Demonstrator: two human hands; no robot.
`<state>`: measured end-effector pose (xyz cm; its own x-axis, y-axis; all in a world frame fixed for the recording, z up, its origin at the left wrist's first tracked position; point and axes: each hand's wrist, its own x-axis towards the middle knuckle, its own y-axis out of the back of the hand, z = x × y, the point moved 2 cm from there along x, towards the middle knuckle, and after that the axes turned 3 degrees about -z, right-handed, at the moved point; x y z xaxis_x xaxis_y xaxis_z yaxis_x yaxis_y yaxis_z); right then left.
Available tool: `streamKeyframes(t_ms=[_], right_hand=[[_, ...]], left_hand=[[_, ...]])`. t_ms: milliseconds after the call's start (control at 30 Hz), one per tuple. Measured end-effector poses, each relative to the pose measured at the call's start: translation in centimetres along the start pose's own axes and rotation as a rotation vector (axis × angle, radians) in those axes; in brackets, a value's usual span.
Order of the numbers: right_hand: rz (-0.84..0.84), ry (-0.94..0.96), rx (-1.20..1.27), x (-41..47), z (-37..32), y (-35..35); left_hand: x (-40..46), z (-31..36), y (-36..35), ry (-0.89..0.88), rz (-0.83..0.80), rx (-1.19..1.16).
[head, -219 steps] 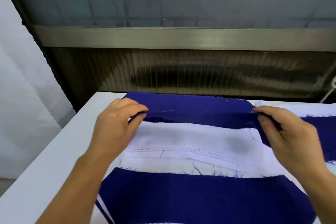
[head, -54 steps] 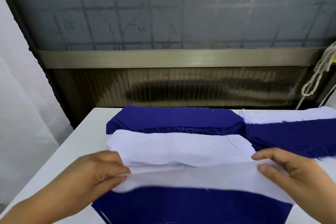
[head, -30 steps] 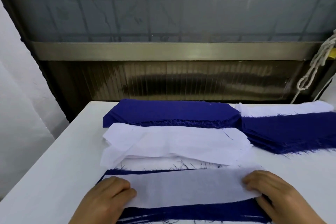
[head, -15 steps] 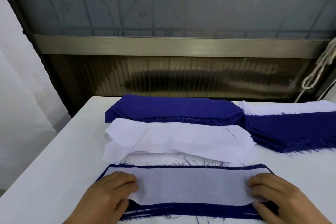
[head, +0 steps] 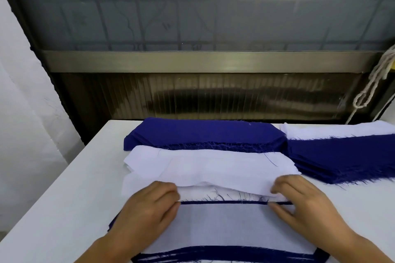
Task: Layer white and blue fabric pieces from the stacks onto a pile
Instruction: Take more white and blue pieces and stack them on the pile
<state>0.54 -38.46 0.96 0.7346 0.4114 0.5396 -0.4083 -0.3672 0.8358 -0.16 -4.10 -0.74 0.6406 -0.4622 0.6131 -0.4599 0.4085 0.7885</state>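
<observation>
white fabric piece (head: 222, 224), blue stack (head: 203, 134)

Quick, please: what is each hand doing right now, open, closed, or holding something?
Left hand: open, pressing flat on the white piece atop the pile.
Right hand: open, fingers at the same piece's far edge.

Hands (head: 149, 209) moved to far edge

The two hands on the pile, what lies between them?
In the head view, between the left hand and the right hand lies the sheer white piece, flat on the blue piece beneath.
</observation>
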Motion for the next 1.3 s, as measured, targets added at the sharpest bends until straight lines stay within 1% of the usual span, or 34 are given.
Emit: streamKeyframes(t_ms=[100,167,267,367,467,567,633,733,800,833,933,1033,1100,1167,1233,1300], right_hand=[[-0.170,0.003,-0.042,2.1,-1.1,-1.9],[-0.191,-0.030,-0.056,2.8,-1.5,-2.7],[-0.118,-0.048,-0.031,2.7,-1.0,-3.3],[-0.037,-0.021,-0.015,2.3,-0.5,-3.3],[0.023,-0.032,-0.019,2.3,-0.5,-3.0],[0.059,-0.078,0.008,2.4,-0.3,-3.0],[0.052,-0.135,0.041,2.3,0.0,-3.1],[0.020,-0.233,0.093,2.3,0.3,-3.0],[0.022,-0.291,0.124,2.3,0.4,-3.0],[0.029,-0.311,0.136,2.2,0.4,-3.0],[0.059,-0.333,0.137,2.3,0.5,-2.8],[0.050,-0.304,0.100,3.0,0.6,-2.5],[0.035,-0.302,0.075,4.1,1.0,-2.3],[0.047,-0.338,0.087,5.2,1.6,-2.0],[0.121,-0.339,0.077,6.3,1.9,-1.2],[0.192,-0.280,0.061,6.8,1.6,-0.6]], left_hand=[[1.5,1.5,-2.1,-0.024,-0.088,0.002],[2.3,1.7,-2.8,0.025,-0.177,0.042],[2.8,0.9,-2.7,0.143,-0.261,0.106],[2.5,-0.7,-2.4,0.199,-0.199,0.209],[2.2,-2.1,-1.7,0.249,-0.204,0.255],[1.8,-3.5,-0.7,0.254,-0.225,0.275],[1.6,-4.6,0.2,0.269,-0.219,0.259],[1.3,-6.4,1.3,0.398,-0.252,0.090],[1.4,-7.3,1.8,0.439,-0.231,-0.033],[1.6,-7.4,1.9,0.426,-0.197,-0.054],[2.7,-6.9,2.0,0.336,-0.050,0.049],[3.8,-6.8,1.8,0.359,0.035,0.101],[4.6,-7.2,1.6,0.412,0.071,0.118],[5.5,-7.5,1.6,0.452,0.100,0.134],[5.9,-7.6,1.7,0.484,0.126,0.144],[5.7,-7.6,1.6,0.445,0.088,0.155]])
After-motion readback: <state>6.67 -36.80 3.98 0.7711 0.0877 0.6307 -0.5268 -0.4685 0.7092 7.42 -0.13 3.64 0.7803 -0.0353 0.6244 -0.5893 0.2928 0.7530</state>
